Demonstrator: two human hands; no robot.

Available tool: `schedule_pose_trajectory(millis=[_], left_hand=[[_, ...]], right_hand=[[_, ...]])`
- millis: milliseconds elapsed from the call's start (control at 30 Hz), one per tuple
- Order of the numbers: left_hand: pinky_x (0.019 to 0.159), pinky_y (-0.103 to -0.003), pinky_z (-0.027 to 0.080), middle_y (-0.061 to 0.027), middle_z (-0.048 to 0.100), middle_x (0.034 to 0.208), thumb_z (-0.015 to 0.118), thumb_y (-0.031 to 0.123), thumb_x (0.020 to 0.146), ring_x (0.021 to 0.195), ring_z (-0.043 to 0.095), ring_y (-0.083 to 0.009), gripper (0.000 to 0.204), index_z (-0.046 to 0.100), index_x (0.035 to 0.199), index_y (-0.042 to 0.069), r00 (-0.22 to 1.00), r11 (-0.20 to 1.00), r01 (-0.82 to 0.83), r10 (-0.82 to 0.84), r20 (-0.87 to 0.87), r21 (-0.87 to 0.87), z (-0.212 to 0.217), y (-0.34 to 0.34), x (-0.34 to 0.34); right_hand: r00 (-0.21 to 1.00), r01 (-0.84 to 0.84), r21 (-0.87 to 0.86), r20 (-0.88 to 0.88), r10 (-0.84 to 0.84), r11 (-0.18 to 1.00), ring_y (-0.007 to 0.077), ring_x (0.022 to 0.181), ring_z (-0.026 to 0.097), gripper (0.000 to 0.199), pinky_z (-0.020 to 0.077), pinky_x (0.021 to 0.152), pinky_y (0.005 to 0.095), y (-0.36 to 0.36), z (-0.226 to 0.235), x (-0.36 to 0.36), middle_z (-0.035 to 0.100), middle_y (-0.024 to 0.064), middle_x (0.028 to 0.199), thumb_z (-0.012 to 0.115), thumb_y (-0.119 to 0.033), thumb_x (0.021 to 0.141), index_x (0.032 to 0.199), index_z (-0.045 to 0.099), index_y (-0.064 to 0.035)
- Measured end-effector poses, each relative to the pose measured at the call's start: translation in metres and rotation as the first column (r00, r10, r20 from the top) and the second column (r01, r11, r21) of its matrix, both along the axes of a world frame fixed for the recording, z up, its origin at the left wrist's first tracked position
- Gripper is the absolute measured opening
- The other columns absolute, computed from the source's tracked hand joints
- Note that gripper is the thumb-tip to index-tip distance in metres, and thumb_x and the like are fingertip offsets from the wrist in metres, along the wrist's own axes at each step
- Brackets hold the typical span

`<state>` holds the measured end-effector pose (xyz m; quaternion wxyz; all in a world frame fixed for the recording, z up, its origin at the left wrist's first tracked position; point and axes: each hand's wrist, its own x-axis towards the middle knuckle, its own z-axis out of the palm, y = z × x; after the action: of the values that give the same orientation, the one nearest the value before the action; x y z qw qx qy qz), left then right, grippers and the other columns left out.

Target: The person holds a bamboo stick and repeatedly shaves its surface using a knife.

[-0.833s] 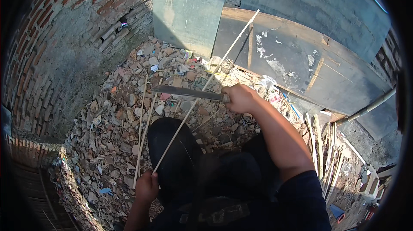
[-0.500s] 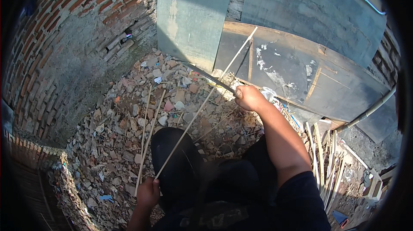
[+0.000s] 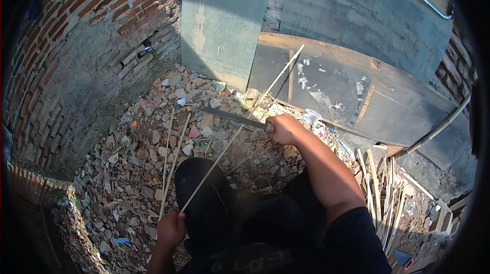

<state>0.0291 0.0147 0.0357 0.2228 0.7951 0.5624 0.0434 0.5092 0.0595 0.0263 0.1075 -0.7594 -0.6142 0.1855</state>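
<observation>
My left hand (image 3: 170, 229) grips the near end of a long thin bamboo strip (image 3: 240, 130) that slants up and to the right toward the dark boards. My right hand (image 3: 284, 128) is shut on the handle of a long dark blade (image 3: 229, 116), which points left and lies across the strip about halfway along it. Two more loose strips (image 3: 172, 159) lie on the rubble to the left of the held one. My dark-clothed knee (image 3: 204, 197) sits under the strip.
Broken bricks and rubble (image 3: 127, 167) cover the ground. A curved brick wall (image 3: 66, 59) rises at left. Grey panels (image 3: 222, 24) and a dark wooden board (image 3: 347, 90) lean behind. A bundle of bamboo strips (image 3: 383, 192) and a pale pipe (image 3: 439, 128) lie at right.
My right hand swung the blade up and away from the strip, then brought it back down to lie across the strip, pointing left. My left hand kept its hold.
</observation>
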Motion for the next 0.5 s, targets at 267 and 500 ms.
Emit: schedule_pose_trajectory(millis=[267, 500], left_hand=[[0.062, -0.057, 0.046, -0.0262, 0.061, 0.071, 0.049, 0.031, 0.104, 0.071, 0.063, -0.0499, 0.037, 0.056, 0.084, 0.001, 0.989, 0.996, 0.006, -0.019, 0.145, 0.093, -0.035, 0.002, -0.005], [0.061, -0.057, 0.045, -0.0271, 0.061, 0.071, 0.047, 0.032, 0.105, 0.071, 0.063, -0.0504, 0.038, 0.057, 0.086, 0.000, 0.993, 0.999, -0.035, 0.031, 0.110, 0.041, -0.006, 0.005, 0.011]], right_hand=[[0.976, -0.134, 0.003, -0.172, 0.132, 0.991, 0.0369, 0.095, 0.069, 0.031, 0.0550, 0.085, 0.0461, -0.008, 0.015, -0.007, 0.071, 0.0182, 0.094, 0.069, -0.021, 0.078, 0.106, 0.066, -0.0071], [0.991, -0.131, 0.069, -0.027, 0.133, 0.989, 0.0369, 0.098, 0.069, 0.034, 0.0551, 0.087, 0.0455, -0.005, 0.014, -0.024, 0.071, 0.0194, 0.097, 0.069, -0.022, 0.078, 0.110, 0.068, -0.0088]])
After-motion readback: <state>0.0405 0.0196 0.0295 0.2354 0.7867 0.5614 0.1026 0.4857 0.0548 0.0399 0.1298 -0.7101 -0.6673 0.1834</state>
